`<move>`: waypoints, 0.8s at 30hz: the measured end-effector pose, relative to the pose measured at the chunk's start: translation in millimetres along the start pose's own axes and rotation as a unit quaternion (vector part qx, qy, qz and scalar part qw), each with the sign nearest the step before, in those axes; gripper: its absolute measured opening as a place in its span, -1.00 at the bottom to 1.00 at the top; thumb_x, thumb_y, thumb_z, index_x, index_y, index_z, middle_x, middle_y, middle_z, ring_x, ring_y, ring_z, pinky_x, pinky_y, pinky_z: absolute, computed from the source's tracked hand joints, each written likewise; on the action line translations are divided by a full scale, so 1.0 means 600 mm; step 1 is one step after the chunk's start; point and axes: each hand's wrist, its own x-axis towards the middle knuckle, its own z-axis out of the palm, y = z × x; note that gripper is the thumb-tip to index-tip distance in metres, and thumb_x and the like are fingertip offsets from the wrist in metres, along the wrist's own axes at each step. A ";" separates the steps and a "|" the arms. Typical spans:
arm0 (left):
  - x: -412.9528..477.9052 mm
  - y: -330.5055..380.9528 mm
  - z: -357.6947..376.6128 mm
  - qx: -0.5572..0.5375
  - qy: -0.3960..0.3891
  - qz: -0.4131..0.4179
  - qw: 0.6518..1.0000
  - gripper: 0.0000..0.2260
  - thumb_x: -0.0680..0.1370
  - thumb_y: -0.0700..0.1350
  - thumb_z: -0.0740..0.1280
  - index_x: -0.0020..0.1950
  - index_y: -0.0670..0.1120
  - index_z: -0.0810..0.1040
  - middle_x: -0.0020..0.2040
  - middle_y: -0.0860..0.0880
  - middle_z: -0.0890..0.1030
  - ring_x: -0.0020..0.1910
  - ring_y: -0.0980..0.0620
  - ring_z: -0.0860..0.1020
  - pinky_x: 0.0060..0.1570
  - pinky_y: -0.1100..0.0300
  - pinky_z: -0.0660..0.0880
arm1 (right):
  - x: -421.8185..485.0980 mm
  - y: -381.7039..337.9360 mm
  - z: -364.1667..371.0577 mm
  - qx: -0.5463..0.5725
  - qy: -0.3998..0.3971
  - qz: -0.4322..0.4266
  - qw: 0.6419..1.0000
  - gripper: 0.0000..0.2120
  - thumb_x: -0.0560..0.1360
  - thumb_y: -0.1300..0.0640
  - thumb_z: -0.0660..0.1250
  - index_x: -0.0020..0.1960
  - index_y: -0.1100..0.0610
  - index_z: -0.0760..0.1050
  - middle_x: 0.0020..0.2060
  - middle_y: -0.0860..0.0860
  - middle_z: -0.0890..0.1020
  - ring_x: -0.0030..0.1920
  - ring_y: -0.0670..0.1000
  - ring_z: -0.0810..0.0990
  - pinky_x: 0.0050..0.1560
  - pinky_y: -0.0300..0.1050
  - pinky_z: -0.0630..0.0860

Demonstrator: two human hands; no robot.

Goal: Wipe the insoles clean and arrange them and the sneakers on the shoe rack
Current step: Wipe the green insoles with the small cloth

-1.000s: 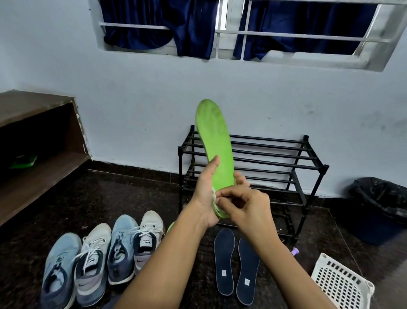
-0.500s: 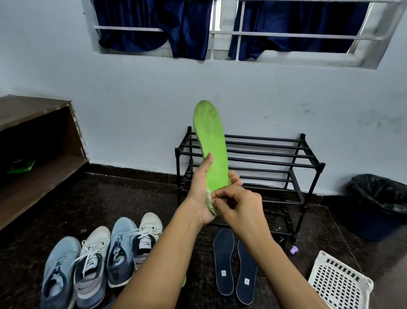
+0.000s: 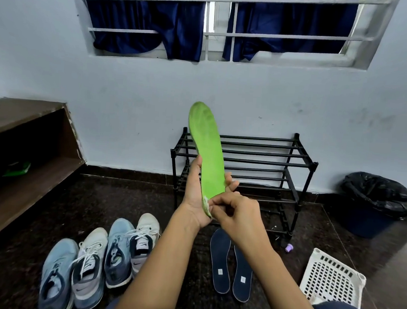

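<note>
Here the left hand (image 3: 195,197) grips the green insole (image 3: 207,149), right hand (image 3: 236,213) pinching its heel.

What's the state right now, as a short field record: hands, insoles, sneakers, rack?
left hand: holds green insole upright, toe up
right hand: pinches green insole's heel edge, where a white bit shows
navy insoles: two, flat on floor in front of rack
sneakers: four in a row on floor, left of navy insoles
rack: black, against wall, behind green insole
</note>
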 end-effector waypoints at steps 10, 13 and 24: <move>-0.008 -0.003 0.000 -0.023 0.018 0.008 1.000 -0.47 0.54 0.24 0.20 -0.13 -0.23 0.62 -0.20 -0.14 0.60 -0.20 -0.07 0.64 0.01 0.06 0.52 | 0.017 -0.007 -0.011 -0.036 -0.049 -0.017 0.998 -0.84 0.38 0.34 0.39 -0.14 0.12 0.67 -0.33 -0.16 0.58 -0.29 -0.30 0.51 -0.19 -0.50 0.36; -0.006 -0.003 -0.001 -0.032 0.023 -0.004 0.999 -0.46 0.54 0.24 0.21 -0.12 -0.25 0.64 -0.18 -0.16 0.61 -0.21 -0.09 0.65 -0.07 0.07 0.56 | 0.022 -0.004 -0.017 -0.066 -0.095 -0.017 0.993 -0.84 0.39 0.32 0.38 -0.14 0.11 0.66 -0.35 -0.18 0.56 -0.32 -0.31 0.48 -0.23 -0.48 0.33; -0.009 -0.007 0.008 0.031 0.029 -0.073 0.996 -0.40 0.53 0.27 0.20 -0.23 -0.24 0.70 -0.18 -0.16 0.65 -0.18 -0.10 0.63 -0.04 0.09 0.53 | 0.025 0.005 -0.022 -0.034 -0.059 -0.002 0.998 -0.87 0.37 0.29 0.44 -0.19 0.08 0.66 -0.33 -0.15 0.60 -0.29 -0.24 0.52 -0.21 -0.44 0.40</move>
